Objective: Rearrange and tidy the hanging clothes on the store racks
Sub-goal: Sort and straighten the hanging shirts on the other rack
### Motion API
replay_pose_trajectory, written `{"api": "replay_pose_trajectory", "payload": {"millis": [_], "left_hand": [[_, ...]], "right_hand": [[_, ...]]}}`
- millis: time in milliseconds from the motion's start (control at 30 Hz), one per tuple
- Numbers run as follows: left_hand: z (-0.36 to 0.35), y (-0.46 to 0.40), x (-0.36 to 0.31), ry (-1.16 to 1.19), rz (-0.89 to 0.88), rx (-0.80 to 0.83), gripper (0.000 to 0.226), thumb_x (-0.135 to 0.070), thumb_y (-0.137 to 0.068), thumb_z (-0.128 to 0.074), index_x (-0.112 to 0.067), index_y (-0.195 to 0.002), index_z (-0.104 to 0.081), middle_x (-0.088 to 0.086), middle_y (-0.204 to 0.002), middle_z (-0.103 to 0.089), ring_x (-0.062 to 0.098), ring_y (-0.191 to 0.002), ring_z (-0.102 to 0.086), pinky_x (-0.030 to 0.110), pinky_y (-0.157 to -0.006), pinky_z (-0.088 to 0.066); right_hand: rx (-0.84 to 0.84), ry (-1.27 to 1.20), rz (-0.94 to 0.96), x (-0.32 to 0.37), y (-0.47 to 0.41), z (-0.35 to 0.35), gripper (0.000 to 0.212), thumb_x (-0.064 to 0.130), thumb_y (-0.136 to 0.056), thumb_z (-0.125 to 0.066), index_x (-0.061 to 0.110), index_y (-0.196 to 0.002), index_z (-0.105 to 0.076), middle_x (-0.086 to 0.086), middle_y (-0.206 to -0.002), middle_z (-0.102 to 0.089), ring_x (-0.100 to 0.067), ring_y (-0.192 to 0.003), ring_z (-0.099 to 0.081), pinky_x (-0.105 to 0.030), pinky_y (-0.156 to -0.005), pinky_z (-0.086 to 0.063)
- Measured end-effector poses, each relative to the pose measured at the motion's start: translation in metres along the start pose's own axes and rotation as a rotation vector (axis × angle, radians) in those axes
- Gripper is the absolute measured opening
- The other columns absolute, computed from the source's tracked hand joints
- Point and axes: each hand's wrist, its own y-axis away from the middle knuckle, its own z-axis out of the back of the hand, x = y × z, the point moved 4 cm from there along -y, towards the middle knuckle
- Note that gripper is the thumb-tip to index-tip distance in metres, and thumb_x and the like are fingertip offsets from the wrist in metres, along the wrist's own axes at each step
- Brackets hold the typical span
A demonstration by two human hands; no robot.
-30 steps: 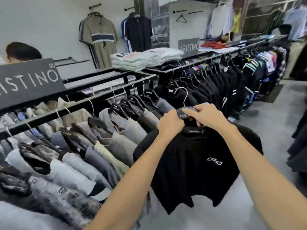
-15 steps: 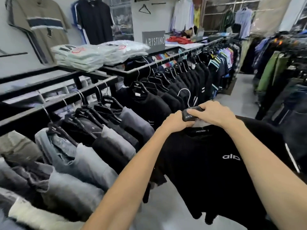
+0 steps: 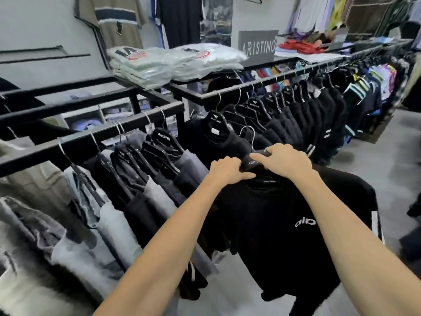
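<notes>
A black T-shirt (image 3: 284, 229) with a small white chest logo hangs on a black hanger (image 3: 251, 164), held off the rack in front of me. My left hand (image 3: 227, 171) grips the hanger's left shoulder and the shirt's neckline. My right hand (image 3: 287, 159) grips the hanger's top on the right, beside its silver hook (image 3: 247, 131). Behind them runs the black rack rail (image 3: 114, 131), hung with grey and black shirts (image 3: 118, 215). A further rail (image 3: 262, 82) carries a row of black tops (image 3: 307, 115).
Stacks of bagged folded shirts (image 3: 173, 61) and an ARISTINO sign (image 3: 258, 45) sit on the rack top. Shirts hang on the back wall (image 3: 114, 21). Coloured garments (image 3: 373, 76) fill the far right of the rail. Grey floor (image 3: 387, 160) lies to the right.
The view has swung right along the racks. Both hands have kept their hold on the hanger and carried the black T-shirt toward the row of black tops.
</notes>
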Motion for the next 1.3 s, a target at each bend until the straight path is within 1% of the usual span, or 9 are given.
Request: {"api": "replay_pose_trajectory", "payload": {"millis": [200,333,467,633,767,933,1033,1133,1300], "left_hand": [[0.005,-0.011,0.032,-0.276,0.212,-0.054,0.066,-0.076,-0.083,-0.046,-0.017,-0.108,-0.064,0.004,-0.106,-0.067,0.028,-0.103,-0.062,0.042,-0.089,-0.039],[0.000,0.001,0.062,-0.473,0.412,0.095,0.075,-0.080,-0.084,-0.035,-0.015,-0.104,-0.066,0.007,-0.114,-0.067,0.026,-0.108,-0.061,0.037,-0.098,-0.037],[-0.008,0.028,0.075,-0.591,0.461,0.122,0.062,-0.068,-0.095,-0.030,-0.017,-0.078,-0.060,0.001,-0.088,-0.069,0.021,-0.083,-0.062,0.036,-0.097,-0.035],[0.016,0.026,0.066,-0.221,0.568,-0.305,0.026,-0.029,-0.101,-0.041,-0.008,-0.103,-0.056,0.014,-0.099,-0.067,0.032,-0.090,-0.065,0.036,-0.066,-0.041],[0.040,0.015,0.076,0.117,0.624,-0.474,0.021,-0.020,-0.095,-0.044,-0.002,-0.105,-0.051,0.021,-0.101,-0.064,0.040,-0.092,-0.062,0.040,-0.066,-0.042],[0.057,0.020,0.084,-0.123,0.500,-0.615,0.011,-0.012,-0.090,-0.048,-0.007,-0.097,-0.055,0.011,-0.093,-0.057,0.030,-0.091,-0.052,0.033,-0.075,-0.041],[0.060,0.030,0.090,-0.246,0.582,-0.804,0.012,-0.003,-0.083,-0.058,-0.007,-0.094,-0.055,0.013,-0.098,-0.054,0.030,-0.093,-0.047,0.031,-0.073,-0.030],[0.056,0.034,0.107,-0.203,0.727,-0.882,0.014,-0.008,-0.086,-0.055,-0.007,-0.099,-0.049,0.011,-0.102,-0.049,0.027,-0.091,-0.048,0.026,-0.071,-0.022],[0.061,0.038,0.109,-0.051,0.799,-0.901,0.029,-0.019,-0.099,-0.050,-0.001,-0.121,-0.043,0.011,-0.098,-0.060,0.026,-0.083,-0.062,0.027,-0.062,-0.034]], "right_hand": [[0.099,-0.039,0.155,0.029,-0.052,-0.031,0.071,0.081,-0.083,-0.040,0.026,-0.124,-0.062,-0.006,-0.126,-0.060,-0.030,-0.113,-0.059,-0.042,-0.087,-0.044],[0.112,-0.110,0.248,0.052,-0.071,-0.044,0.061,0.068,-0.090,-0.045,0.019,-0.120,-0.062,-0.008,-0.123,-0.062,-0.032,-0.111,-0.059,-0.043,-0.091,-0.043],[0.044,-0.170,0.322,0.082,-0.069,-0.048,0.055,0.057,-0.098,-0.044,0.008,-0.120,-0.058,-0.015,-0.120,-0.062,-0.035,-0.108,-0.061,-0.042,-0.089,-0.045],[0.155,-0.385,0.388,0.125,-0.060,-0.042,0.047,0.045,-0.102,-0.042,0.006,-0.124,-0.056,-0.018,-0.125,-0.059,-0.039,-0.113,-0.058,-0.042,-0.088,-0.044],[0.185,-0.504,0.403,0.150,-0.060,-0.030,0.042,0.039,-0.103,-0.042,0.004,-0.122,-0.057,-0.019,-0.125,-0.059,-0.039,-0.114,-0.057,-0.039,-0.083,-0.042],[0.174,-0.518,0.453,0.171,-0.064,-0.023,0.036,0.035,-0.104,-0.042,0.004,-0.115,-0.058,-0.017,-0.119,-0.060,-0.036,-0.107,-0.059,-0.035,-0.074,-0.040],[0.164,-0.506,0.479,0.186,-0.067,-0.024,0.032,0.032,-0.103,-0.044,0.005,-0.109,-0.059,-0.017,-0.117,-0.061,-0.036,-0.104,-0.061,-0.036,-0.074,-0.043],[0.172,-0.503,0.482,0.197,-0.070,-0.029,0.027,0.026,-0.103,-0.044,0.003,-0.112,-0.057,-0.018,-0.120,-0.059,-0.038,-0.108,-0.059,-0.036,-0.075,-0.042],[0.228,-0.511,0.501,0.211,-0.070,-0.055,0.027,0.026,-0.102,-0.043,0.004,-0.103,-0.058,-0.019,-0.115,-0.060,-0.040,-0.105,-0.060,-0.041,-0.080,-0.048]]}}
